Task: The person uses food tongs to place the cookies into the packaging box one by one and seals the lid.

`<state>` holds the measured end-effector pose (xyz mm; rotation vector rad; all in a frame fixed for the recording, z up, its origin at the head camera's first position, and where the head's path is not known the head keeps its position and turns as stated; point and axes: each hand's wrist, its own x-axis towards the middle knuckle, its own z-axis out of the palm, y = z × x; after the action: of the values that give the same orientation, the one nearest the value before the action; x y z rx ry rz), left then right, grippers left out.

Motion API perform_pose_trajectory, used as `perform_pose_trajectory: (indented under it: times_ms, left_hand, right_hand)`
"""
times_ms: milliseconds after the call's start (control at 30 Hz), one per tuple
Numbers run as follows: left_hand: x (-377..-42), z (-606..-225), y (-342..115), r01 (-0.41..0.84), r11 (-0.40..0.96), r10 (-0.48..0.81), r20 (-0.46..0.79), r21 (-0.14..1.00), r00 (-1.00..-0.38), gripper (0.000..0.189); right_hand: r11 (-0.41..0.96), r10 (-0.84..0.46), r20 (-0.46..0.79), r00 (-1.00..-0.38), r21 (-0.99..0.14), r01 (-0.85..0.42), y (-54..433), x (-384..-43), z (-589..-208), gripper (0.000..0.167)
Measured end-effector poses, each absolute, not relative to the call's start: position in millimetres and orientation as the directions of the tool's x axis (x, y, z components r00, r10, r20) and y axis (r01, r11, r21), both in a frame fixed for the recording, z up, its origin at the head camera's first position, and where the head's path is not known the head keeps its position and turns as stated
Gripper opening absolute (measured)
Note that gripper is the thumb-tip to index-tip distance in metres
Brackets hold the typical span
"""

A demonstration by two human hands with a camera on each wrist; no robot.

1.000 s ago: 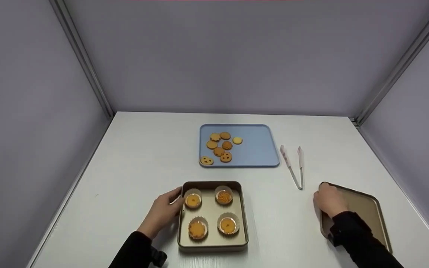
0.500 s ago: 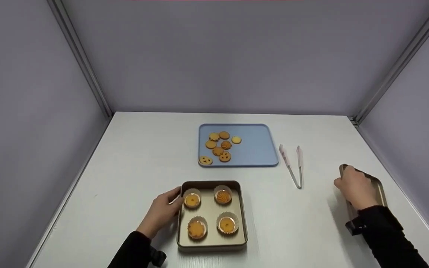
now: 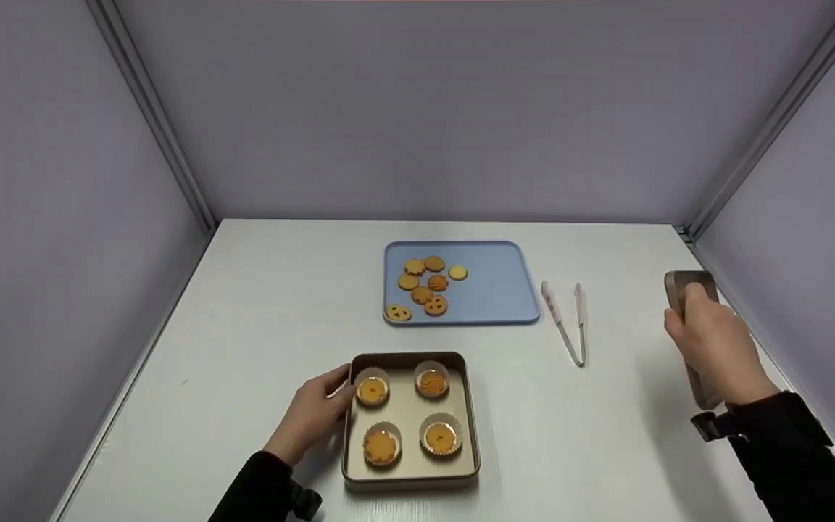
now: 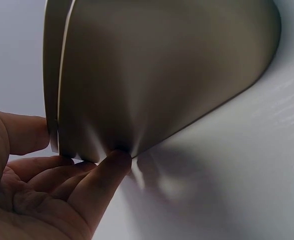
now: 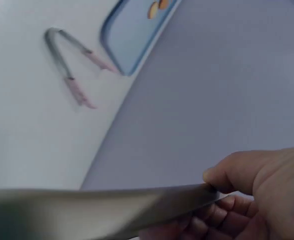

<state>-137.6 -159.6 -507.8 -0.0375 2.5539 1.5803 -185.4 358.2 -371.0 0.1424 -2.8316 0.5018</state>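
Note:
In the head view, a gold rectangular tin [image 3: 410,464] stands on the white table before me. Several cookies in paper cups sit inside it, such as the swirled cookie [image 3: 432,383] at the far right corner. My left hand [image 3: 314,412] grips the tin's far left corner, the thumb at the rim; the left wrist view shows fingertips [image 4: 117,159] against its wall. Off to the right, my right hand [image 3: 723,348] holds a matching gold lid [image 3: 677,284] tilted up on edge above the table. The right wrist view shows thumb and fingers pinching the lid's edge [image 5: 152,202].
Behind the tin lies a blue tray [image 3: 493,286] with several loose cookies [image 3: 435,305] on its left half. Tongs [image 3: 574,351] with pinkish tips rest right of the tray, spread apart. Grey panels [image 3: 417,109] enclose the table at the back and sides.
My right hand has lifted the lid off the table at right, moving it away from me and rightward while tipping it from flat to upright. The left hand stays on the tin.

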Motion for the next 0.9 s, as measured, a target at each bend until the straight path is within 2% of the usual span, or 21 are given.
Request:
perform_pose_trajectory:
  times_ms: [267,433,533,633,900]
  left_hand:
    - [-139,-509,-160,-0.119,0.430,0.044,-0.153,0.895,-0.987,0.052]
    - [-141,-509,-162,-0.125,0.425,0.042,-0.157,0.897,-0.987,0.052]
    - [-142,-509,-162,-0.124,0.417,0.046,-0.157,0.900,-0.987,0.052]
    - [-142,-509,-162,-0.131,0.406,0.049,-0.165,0.904,-0.985,0.052]
    - [-143,-499,-166,-0.152,0.374,0.031,-0.176,0.915,-0.984,0.054]
  right_hand:
    - [0.891,-0.112,0.459,-0.881,-0.347,-0.294,327,-180,-344,0.008]
    - [0.857,-0.174,0.573,-0.801,-0.312,-0.410,309,-179,-335,0.010]
    - [0.821,-0.178,0.605,-0.776,-0.343,-0.456,298,-178,-331,0.010]
    - [0.774,-0.149,0.583,-0.799,-0.435,-0.461,287,-176,-326,0.010]
    - [0.601,-0.134,0.411,-0.902,-0.690,-0.404,269,-175,-321,0.015]
